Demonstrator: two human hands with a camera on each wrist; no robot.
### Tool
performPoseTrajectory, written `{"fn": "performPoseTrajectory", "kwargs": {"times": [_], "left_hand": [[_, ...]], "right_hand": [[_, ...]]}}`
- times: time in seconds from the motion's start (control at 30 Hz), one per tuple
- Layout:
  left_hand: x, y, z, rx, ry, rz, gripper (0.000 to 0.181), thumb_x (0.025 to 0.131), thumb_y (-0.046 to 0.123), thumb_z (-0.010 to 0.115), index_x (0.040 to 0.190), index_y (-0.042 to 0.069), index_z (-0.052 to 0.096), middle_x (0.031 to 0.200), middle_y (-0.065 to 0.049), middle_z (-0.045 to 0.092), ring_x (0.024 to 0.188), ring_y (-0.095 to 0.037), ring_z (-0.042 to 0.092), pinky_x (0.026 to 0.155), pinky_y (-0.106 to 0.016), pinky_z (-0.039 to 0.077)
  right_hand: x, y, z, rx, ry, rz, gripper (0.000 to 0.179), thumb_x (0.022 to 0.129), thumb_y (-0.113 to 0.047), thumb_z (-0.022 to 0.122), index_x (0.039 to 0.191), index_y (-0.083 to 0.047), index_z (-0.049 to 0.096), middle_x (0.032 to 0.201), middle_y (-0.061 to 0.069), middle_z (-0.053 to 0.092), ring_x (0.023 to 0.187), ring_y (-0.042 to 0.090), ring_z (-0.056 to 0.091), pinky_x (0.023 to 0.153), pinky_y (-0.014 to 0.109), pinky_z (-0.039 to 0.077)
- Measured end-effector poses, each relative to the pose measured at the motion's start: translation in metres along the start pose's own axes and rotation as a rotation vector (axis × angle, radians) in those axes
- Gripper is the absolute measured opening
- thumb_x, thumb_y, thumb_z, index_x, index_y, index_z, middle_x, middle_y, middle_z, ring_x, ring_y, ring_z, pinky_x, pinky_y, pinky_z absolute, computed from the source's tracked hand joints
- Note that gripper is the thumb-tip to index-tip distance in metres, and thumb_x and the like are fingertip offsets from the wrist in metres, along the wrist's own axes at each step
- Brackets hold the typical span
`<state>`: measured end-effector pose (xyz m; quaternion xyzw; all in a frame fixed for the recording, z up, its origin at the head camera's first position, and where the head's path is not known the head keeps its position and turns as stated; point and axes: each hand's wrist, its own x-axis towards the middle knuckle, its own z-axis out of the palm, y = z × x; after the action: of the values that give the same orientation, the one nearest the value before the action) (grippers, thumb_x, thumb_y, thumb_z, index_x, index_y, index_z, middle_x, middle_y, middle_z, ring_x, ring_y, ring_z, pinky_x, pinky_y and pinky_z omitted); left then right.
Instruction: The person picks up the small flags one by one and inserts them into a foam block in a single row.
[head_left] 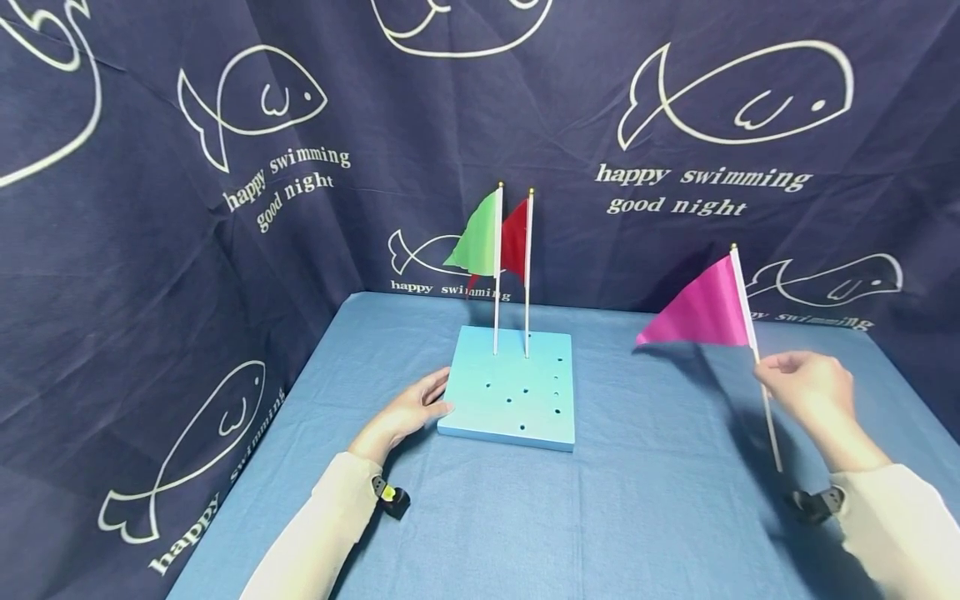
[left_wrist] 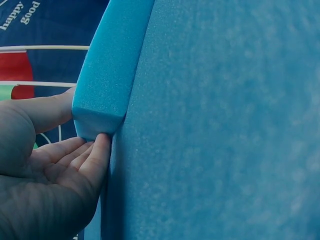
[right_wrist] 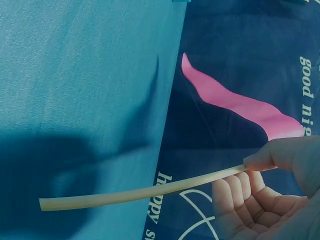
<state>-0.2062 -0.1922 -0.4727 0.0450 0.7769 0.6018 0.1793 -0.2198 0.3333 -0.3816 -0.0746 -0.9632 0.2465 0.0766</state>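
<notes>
A light-blue foam board [head_left: 472,408] with several small holes lies on the table. A green pennant flag [head_left: 480,242] and a red pennant flag [head_left: 516,237] stand upright near its back edge. At the board's left side, my left hand [head_left: 405,412] holds the near corner, thumb over the top and fingers against the side [left_wrist: 97,125]. Off to the right, my right hand [head_left: 813,383] pinches the thin pole of a pink pennant flag [head_left: 701,308] between thumb and fingers. That pole [right_wrist: 125,195] tilts slightly, its bare lower end pointing down above the table.
A blue cloth [head_left: 645,500] covers the table. Dark blue fabric with white fish drawings [head_left: 487,108] hangs behind it and along the left. Each wrist wears a strapped black device, such as the left one [head_left: 393,500].
</notes>
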Motion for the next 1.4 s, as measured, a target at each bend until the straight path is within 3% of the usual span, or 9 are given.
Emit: {"fn": "performPoseTrajectory", "kwargs": {"times": [0.37, 0.7, 0.8, 0.9, 1.1, 1.23, 1.33, 1.4], "left_hand": [[0.001, -0.003, -0.001, -0.004, 0.005, -0.005, 0.069, 0.096, 0.008, 0.059, 0.155, 0.011, 0.023, 0.160, -0.013, 0.025, 0.148, -0.029, 0.022, 0.117, -0.048, 0.028], [0.001, -0.005, 0.000, 0.013, 0.010, 0.002, 0.069, 0.096, 0.009, 0.059, 0.155, 0.011, 0.023, 0.160, -0.013, 0.024, 0.148, -0.029, 0.022, 0.118, -0.048, 0.027], [0.002, -0.005, 0.001, 0.009, 0.015, -0.002, 0.069, 0.096, 0.009, 0.059, 0.155, 0.011, 0.023, 0.160, -0.012, 0.024, 0.148, -0.029, 0.022, 0.118, -0.048, 0.027], [0.002, -0.004, 0.000, 0.011, 0.018, -0.002, 0.069, 0.096, 0.009, 0.059, 0.155, 0.011, 0.024, 0.160, -0.013, 0.025, 0.148, -0.029, 0.022, 0.118, -0.048, 0.027], [0.002, -0.003, 0.001, 0.014, 0.017, -0.006, 0.069, 0.096, 0.010, 0.060, 0.155, 0.011, 0.024, 0.160, -0.013, 0.025, 0.148, -0.029, 0.023, 0.117, -0.048, 0.027], [0.002, -0.003, 0.001, 0.012, 0.022, -0.011, 0.069, 0.096, 0.009, 0.060, 0.155, 0.011, 0.024, 0.160, -0.013, 0.025, 0.148, -0.029, 0.023, 0.118, -0.048, 0.027], [0.001, -0.002, 0.002, 0.007, 0.033, -0.028, 0.070, 0.095, 0.009, 0.060, 0.155, 0.013, 0.024, 0.160, -0.011, 0.025, 0.148, -0.027, 0.023, 0.118, -0.048, 0.027], [0.002, -0.002, 0.002, 0.006, 0.042, -0.037, 0.070, 0.095, 0.008, 0.061, 0.155, 0.014, 0.024, 0.160, -0.010, 0.026, 0.148, -0.026, 0.024, 0.118, -0.048, 0.027]], "right_hand": [[0.007, -0.021, 0.002, 0.009, 0.091, -0.072, 0.029, 0.086, -0.027, 0.055, 0.096, -0.005, 0.072, 0.090, 0.019, 0.072, 0.080, 0.031, 0.061, 0.065, 0.032, 0.037], [0.013, -0.043, 0.005, 0.046, 0.147, -0.092, 0.026, 0.086, -0.027, 0.057, 0.094, -0.007, 0.072, 0.092, 0.019, 0.072, 0.060, -0.004, 0.045, 0.062, 0.028, 0.037], [0.013, -0.049, 0.006, 0.063, 0.159, -0.092, 0.024, 0.085, -0.025, 0.058, 0.093, -0.008, 0.072, 0.086, 0.016, 0.073, 0.059, -0.010, 0.041, 0.061, 0.026, 0.037], [0.015, -0.056, 0.008, 0.082, 0.178, -0.099, 0.022, 0.084, -0.024, 0.059, 0.091, -0.008, 0.072, 0.074, 0.003, 0.071, 0.057, -0.016, 0.038, 0.060, 0.024, 0.037], [0.018, -0.072, 0.014, 0.138, 0.220, -0.134, 0.022, 0.084, -0.022, 0.060, 0.091, -0.006, 0.074, 0.072, 0.002, 0.072, 0.053, -0.023, 0.035, 0.061, 0.022, 0.037], [0.020, -0.086, 0.018, 0.179, 0.245, -0.127, 0.021, 0.083, -0.021, 0.061, 0.090, -0.006, 0.074, 0.063, -0.016, 0.062, 0.052, -0.022, 0.037, 0.060, 0.019, 0.037], [0.021, -0.099, 0.023, 0.219, 0.269, -0.141, 0.020, 0.082, -0.018, 0.061, 0.089, -0.004, 0.075, 0.068, -0.003, 0.069, 0.052, -0.024, 0.037, 0.063, 0.019, 0.036], [0.023, -0.106, 0.026, 0.238, 0.276, -0.156, 0.020, 0.082, -0.016, 0.061, 0.089, -0.003, 0.075, 0.078, 0.012, 0.072, 0.052, -0.024, 0.037, 0.064, 0.018, 0.036]]}}
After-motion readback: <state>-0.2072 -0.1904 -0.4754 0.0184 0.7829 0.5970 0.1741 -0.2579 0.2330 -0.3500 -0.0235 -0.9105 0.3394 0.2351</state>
